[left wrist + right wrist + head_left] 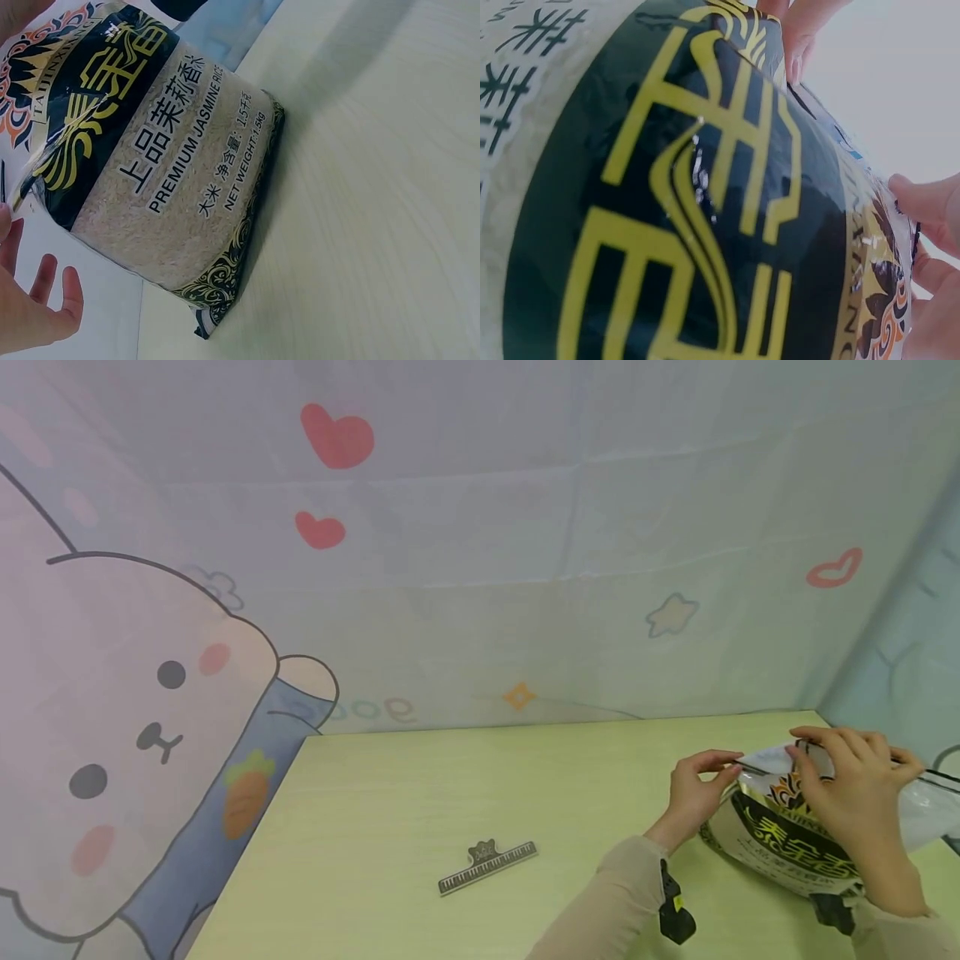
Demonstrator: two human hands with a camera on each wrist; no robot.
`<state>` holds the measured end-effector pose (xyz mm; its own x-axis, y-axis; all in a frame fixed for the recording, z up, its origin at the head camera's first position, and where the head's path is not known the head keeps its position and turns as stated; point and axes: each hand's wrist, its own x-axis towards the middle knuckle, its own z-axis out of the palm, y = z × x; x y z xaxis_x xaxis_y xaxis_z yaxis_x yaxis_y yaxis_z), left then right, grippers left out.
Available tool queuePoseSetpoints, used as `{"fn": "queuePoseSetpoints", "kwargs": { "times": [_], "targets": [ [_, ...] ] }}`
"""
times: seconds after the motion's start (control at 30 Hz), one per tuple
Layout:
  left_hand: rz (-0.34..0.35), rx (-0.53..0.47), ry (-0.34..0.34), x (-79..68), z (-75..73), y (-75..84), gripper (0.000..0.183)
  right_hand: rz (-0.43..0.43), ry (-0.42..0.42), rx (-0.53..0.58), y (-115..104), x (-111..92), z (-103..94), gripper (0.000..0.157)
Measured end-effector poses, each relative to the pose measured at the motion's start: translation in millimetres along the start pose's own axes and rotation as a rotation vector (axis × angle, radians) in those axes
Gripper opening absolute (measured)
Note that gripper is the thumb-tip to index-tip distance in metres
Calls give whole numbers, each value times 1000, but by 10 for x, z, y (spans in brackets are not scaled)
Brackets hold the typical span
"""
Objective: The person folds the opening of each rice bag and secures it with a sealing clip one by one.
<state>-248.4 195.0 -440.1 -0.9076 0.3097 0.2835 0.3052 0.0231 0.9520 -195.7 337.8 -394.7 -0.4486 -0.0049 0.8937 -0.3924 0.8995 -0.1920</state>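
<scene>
A bag of jasmine rice (pixel 798 843), clear with a black and gold printed band, stands tilted at the right of the table. My left hand (pixel 695 791) pinches the left end of its top edge between thumb and fingers. Farther along that edge, my right hand (pixel 858 781) grips the bag's white upper part, thumb in front and fingers over the back. In the left wrist view, rice grains show through the bag's window (pixel 172 225). Up close in the right wrist view, the printed front (pixel 682 187) fills most of the frame, with the right thumb (pixel 919 199) at the top edge.
A long clip (pixel 487 868) with a piano-key pattern lies on the pale table (pixel 375 802), left of the bag. Behind the table hangs a cloth backdrop (pixel 480 635) with hearts and a cartoon animal. Black straps with small devices (pixel 677 910) sit on the wrists.
</scene>
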Motion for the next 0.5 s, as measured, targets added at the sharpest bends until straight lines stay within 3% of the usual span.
{"fn": "queuePoseSetpoints", "kwargs": {
  "times": [0.3, 0.5],
  "targets": [
    [-31, -12, 37, 6, 18, 12, 15, 27, 47, 22, 18, -15, 22, 69],
    [-19, 1, 59, 15, 21, 14, 14, 55, 78, 21, -14, -13, 41, 12]
  ]
}}
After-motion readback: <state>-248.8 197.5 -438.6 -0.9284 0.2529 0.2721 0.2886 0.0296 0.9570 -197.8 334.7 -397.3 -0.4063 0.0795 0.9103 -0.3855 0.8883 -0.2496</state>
